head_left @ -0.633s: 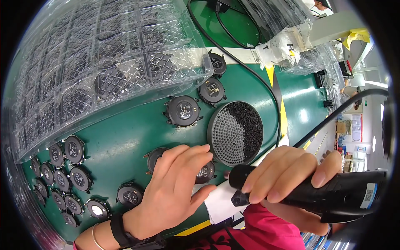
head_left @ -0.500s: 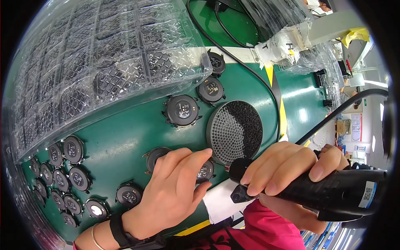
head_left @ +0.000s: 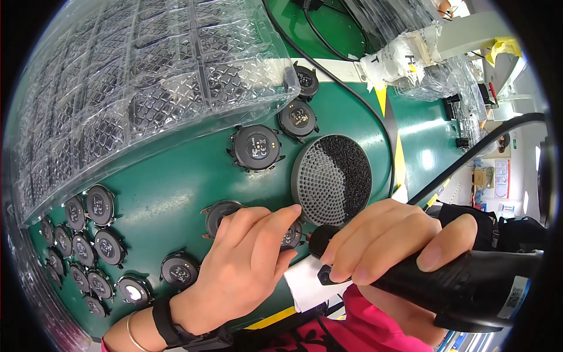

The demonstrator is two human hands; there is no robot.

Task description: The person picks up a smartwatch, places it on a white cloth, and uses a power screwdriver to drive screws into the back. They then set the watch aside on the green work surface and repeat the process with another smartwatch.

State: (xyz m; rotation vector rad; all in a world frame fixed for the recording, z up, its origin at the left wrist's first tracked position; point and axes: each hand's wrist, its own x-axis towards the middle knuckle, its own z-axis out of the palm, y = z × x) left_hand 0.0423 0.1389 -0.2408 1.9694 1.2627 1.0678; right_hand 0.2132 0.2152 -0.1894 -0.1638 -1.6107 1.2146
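Observation:
My left hand (head_left: 237,270) is closed around a round black watch case (head_left: 291,236), index finger and thumb at its edges. Much of this watch case is hidden by the fingers. In my right hand (head_left: 393,240) is a black electric screwdriver (head_left: 469,281), held with the fingers wrapped over its body. Its tip points left and meets, or nearly meets, the right side of the held watch case. Just beyond both hands sits a round grey dish (head_left: 316,188) with a dimpled bottom, tiny black screws (head_left: 350,170) heaped on its right side. Another watch case (head_left: 218,216) lies partly behind my left hand.
Several watch cases (head_left: 109,246) lie face down at the left; more (head_left: 256,148) lie beyond the hands. Stacked clear plastic trays (head_left: 146,76) fill the far left. A black cable (head_left: 358,94) crosses the green table (head_left: 176,205). White paper (head_left: 308,284) lies near me.
My right hand has brought the screwdriver left, its tip now at the side of the watch case. My left hand keeps nearly the same pose.

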